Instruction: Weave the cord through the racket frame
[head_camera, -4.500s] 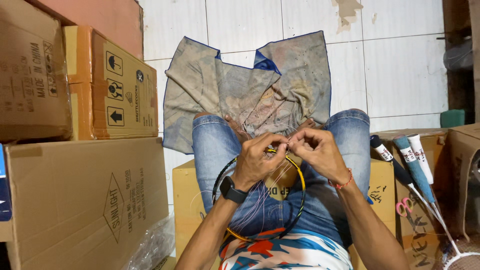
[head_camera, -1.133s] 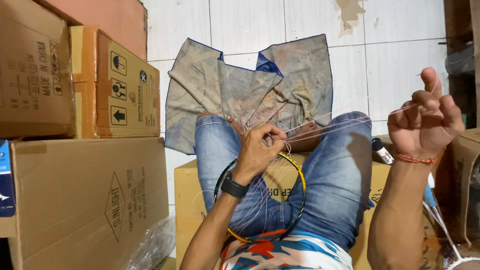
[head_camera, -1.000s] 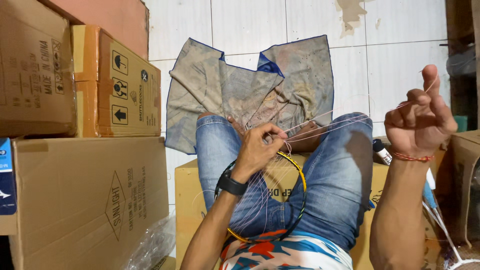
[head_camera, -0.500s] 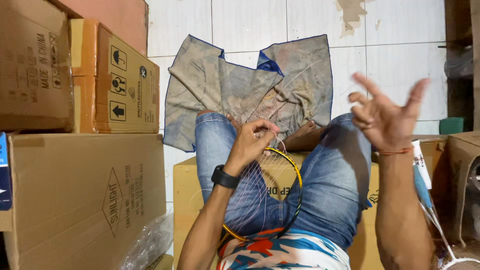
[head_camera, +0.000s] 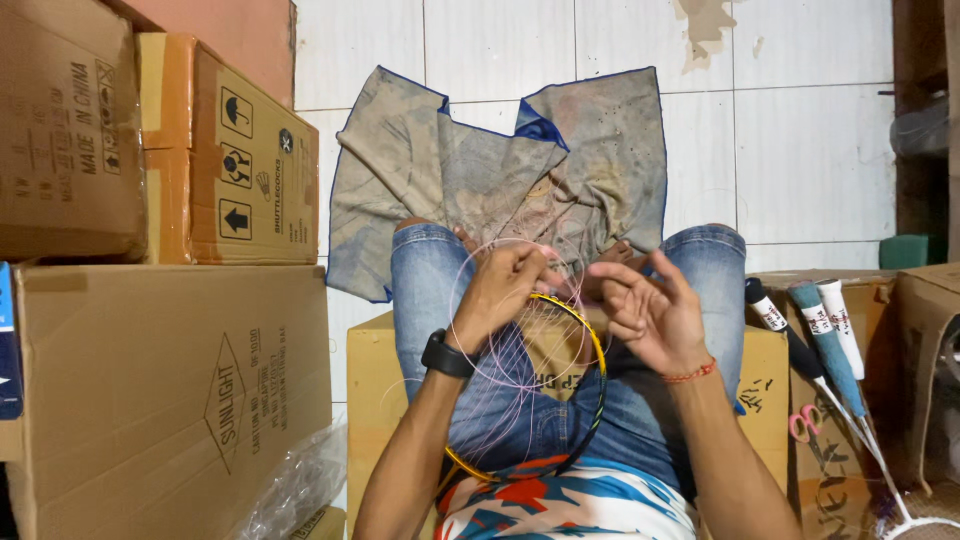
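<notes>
Person seated, legs in jeans stretched out; yellow-and-black racket frame (head_camera: 560, 390) lies across lap, head toward knees; left hand (head_camera: 500, 290) curled at upper rim of frame, fingers (head_camera: 525, 262) pinched closed on thin pale string (head_camera: 480, 350); string loops loosely over frame and thigh; right hand (head_camera: 650, 315) just beside it, fingers half open, gripping nothing visible; cardboard boxes (head_camera: 170, 400) stacked at left; spare rackets (head_camera: 825, 340) at right; stained cloth (head_camera: 480, 170) spread on floor beyond knees.

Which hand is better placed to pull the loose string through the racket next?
Probably the right hand: it is open beside the racket frame, while the left hand pinches the pink string at the frame.
</notes>
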